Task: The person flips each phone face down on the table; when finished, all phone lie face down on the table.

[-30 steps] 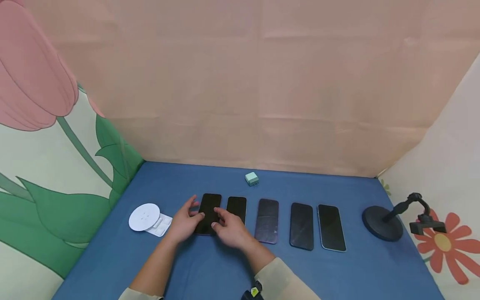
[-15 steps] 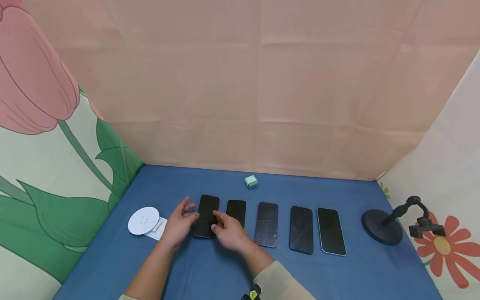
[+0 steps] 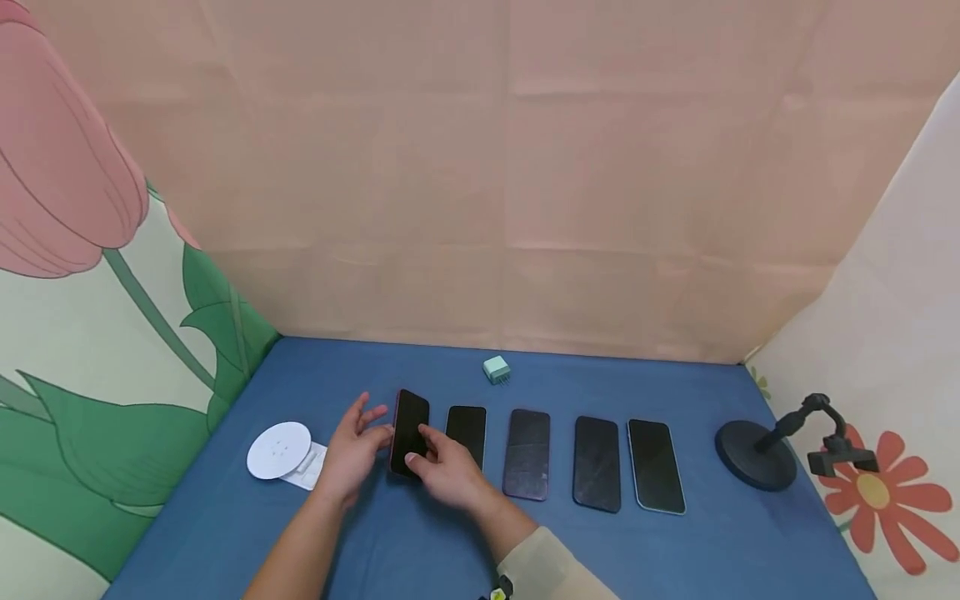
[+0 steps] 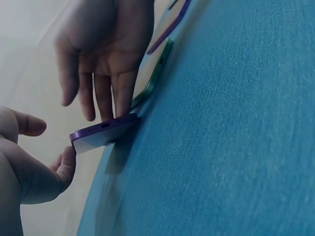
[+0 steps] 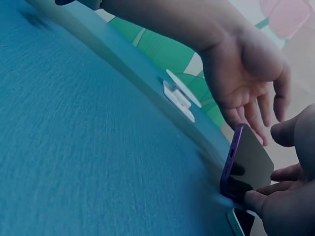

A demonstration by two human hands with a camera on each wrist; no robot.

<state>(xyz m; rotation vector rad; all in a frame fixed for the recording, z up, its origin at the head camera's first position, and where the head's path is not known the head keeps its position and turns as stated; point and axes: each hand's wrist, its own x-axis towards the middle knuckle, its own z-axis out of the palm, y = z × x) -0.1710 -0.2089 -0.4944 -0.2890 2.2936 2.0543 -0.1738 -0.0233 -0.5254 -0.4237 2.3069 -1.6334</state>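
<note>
A dark smartphone (image 3: 410, 425) with a purple frame stands tilted, its left edge raised and its right edge low by the blue cloth. My left hand (image 3: 355, 450) touches the raised edge with its fingertips; the fingers are spread and the thumb (image 4: 30, 125) stays apart from the phone. My right hand (image 3: 452, 473) holds the phone's right side, thumb and fingertips at that edge. In the right wrist view, the right thumb (image 5: 255, 200) sits at the phone's lower corner. The left fingertips (image 5: 265, 140) are partly hidden behind the raised edge.
Several other smartphones lie in a row to the right, beginning with a black one (image 3: 467, 433). A white round stand (image 3: 279, 451) is at left. A pale green plug adapter (image 3: 497, 369) lies at the back. A black jointed stand (image 3: 757, 457) is at far right.
The smartphone lay flat between my hands; its left edge has come up, so it looks narrower. My right thumb and fingers have moved slightly left over its right side.
</note>
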